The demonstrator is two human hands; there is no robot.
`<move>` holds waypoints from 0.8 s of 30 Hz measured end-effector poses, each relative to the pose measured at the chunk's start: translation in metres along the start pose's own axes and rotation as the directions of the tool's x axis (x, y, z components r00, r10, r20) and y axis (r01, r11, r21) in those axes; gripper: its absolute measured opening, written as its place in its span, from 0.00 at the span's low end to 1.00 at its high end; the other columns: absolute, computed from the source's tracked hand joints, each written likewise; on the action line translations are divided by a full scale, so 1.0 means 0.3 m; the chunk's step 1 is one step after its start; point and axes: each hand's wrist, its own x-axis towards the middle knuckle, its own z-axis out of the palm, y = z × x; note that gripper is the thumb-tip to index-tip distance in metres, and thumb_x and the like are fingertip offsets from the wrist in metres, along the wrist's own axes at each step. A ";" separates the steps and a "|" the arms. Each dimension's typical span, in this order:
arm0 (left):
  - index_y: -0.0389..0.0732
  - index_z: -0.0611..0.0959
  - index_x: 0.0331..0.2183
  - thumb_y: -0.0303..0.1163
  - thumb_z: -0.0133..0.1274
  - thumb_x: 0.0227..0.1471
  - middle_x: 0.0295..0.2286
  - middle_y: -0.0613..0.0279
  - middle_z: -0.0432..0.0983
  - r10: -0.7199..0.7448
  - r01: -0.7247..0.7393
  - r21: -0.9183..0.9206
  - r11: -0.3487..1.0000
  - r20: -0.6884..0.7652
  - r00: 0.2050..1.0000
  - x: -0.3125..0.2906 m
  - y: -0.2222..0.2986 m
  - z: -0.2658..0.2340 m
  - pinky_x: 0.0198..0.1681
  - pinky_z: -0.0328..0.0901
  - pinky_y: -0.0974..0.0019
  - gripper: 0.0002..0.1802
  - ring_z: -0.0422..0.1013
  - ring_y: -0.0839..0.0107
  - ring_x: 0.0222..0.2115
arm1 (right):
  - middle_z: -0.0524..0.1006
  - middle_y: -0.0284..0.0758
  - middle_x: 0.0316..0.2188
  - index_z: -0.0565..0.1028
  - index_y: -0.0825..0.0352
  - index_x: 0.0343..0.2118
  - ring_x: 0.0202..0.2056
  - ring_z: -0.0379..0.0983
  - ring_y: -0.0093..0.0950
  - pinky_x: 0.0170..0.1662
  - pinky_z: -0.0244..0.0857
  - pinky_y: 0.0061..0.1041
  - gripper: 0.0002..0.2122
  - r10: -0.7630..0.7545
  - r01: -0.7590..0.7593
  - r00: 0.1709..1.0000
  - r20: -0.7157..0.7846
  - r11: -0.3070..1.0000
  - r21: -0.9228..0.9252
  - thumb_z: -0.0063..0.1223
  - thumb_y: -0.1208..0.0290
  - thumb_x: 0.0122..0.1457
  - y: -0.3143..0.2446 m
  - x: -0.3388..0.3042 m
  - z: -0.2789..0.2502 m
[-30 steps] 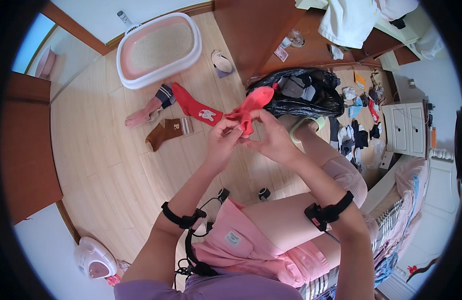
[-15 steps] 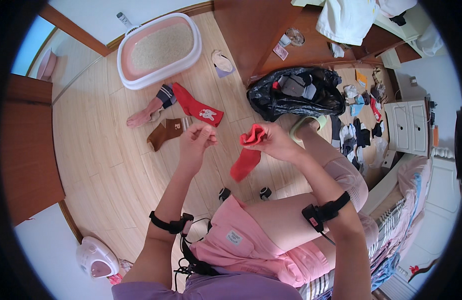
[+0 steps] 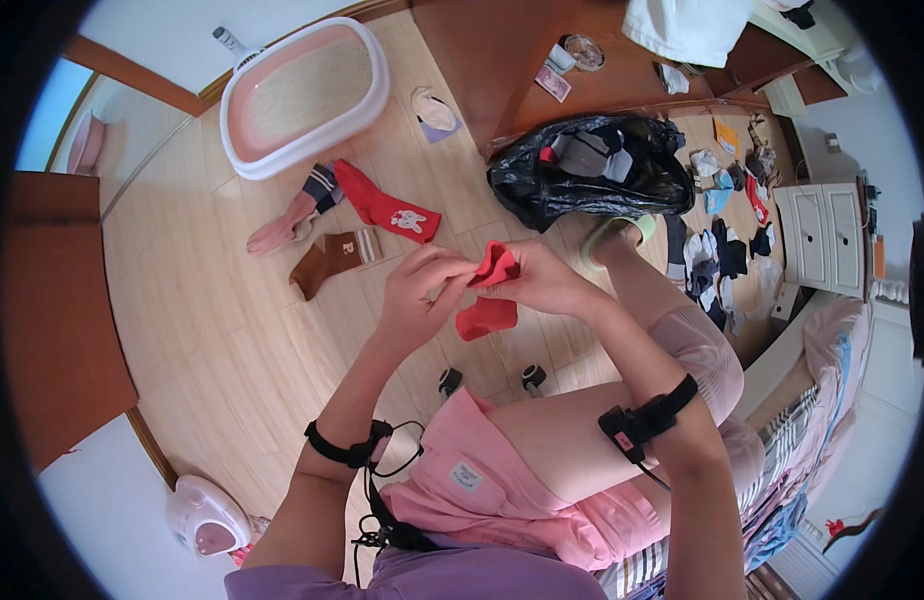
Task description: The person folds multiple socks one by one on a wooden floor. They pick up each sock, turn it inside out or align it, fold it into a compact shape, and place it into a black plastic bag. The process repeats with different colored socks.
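Note:
A red sock (image 3: pixel 488 318) hangs from my right hand (image 3: pixel 544 275), which is closed around its gathered cuff. My left hand (image 3: pixel 419 292) meets the cuff from the other side, thumb and forefinger pinched at its edge. The foot part of the sock dangles below the fingers. On the floor beyond lies another red sock (image 3: pixel 387 208) with a white animal figure. Next to it is a brown sock (image 3: pixel 327 262) with a pale striped cuff. A pinkish piece (image 3: pixel 282 228) and a dark striped cuff (image 3: pixel 324 184) lie together left of the red sock.
A pink-and-white litter box (image 3: pixel 237 130) stands at the far left. A black plastic bag (image 3: pixel 542 195) of clothing is ahead on the right. Several socks (image 3: pixel 727 250) lie near a white drawer cabinet (image 3: pixel 822 240). A beige cloth item (image 3: pixel 434 108) rests on the floor.
My left hand has moved right, from apart to the red sock's cuff. The held sock has risen a little and its hanging part looks shorter.

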 end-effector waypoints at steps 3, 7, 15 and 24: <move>0.36 0.82 0.36 0.21 0.56 0.54 0.34 0.57 0.78 0.025 -0.024 0.017 1.000 -0.055 0.998 -0.006 -0.028 0.011 0.33 0.70 0.70 0.05 0.77 0.70 0.31 | 0.80 0.31 0.29 0.79 0.70 0.36 0.32 0.76 0.19 0.38 0.71 0.23 0.07 0.072 -0.072 0.997 -0.001 0.997 0.019 0.63 0.78 0.55 0.011 -0.002 0.000; 0.33 0.80 0.37 0.24 0.52 0.60 0.30 0.62 0.76 -0.323 0.243 -0.363 0.900 -0.178 0.929 -0.089 -0.139 0.064 0.32 0.72 0.73 0.04 0.75 0.77 0.27 | 0.80 0.31 0.29 0.79 0.70 0.34 0.31 0.76 0.19 0.37 0.70 0.23 0.07 0.182 -0.173 0.981 -0.071 0.978 0.113 0.64 0.76 0.54 0.039 -0.010 -0.004; 0.35 0.78 0.43 0.25 0.60 0.49 0.41 0.48 0.75 -0.455 0.316 0.511 0.799 0.171 0.874 -0.455 -0.651 -0.072 0.45 0.71 0.54 0.17 0.74 0.55 0.43 | 0.81 0.35 0.26 0.78 0.70 0.33 0.27 0.78 0.22 0.32 0.71 0.24 0.07 0.244 -0.237 0.960 -0.139 0.970 0.061 0.63 0.76 0.53 0.071 -0.009 -0.027; 0.38 0.70 0.51 0.28 0.58 0.46 0.50 0.48 0.68 -0.458 0.379 0.804 0.458 -0.152 0.876 -0.304 -0.940 -0.209 0.54 0.63 0.47 0.28 0.66 0.49 0.52 | 0.81 0.38 0.29 0.78 0.70 0.37 0.31 0.79 0.26 0.35 0.72 0.25 0.11 0.252 -0.280 0.952 -0.173 0.946 -0.164 0.64 0.76 0.51 0.056 -0.023 -0.051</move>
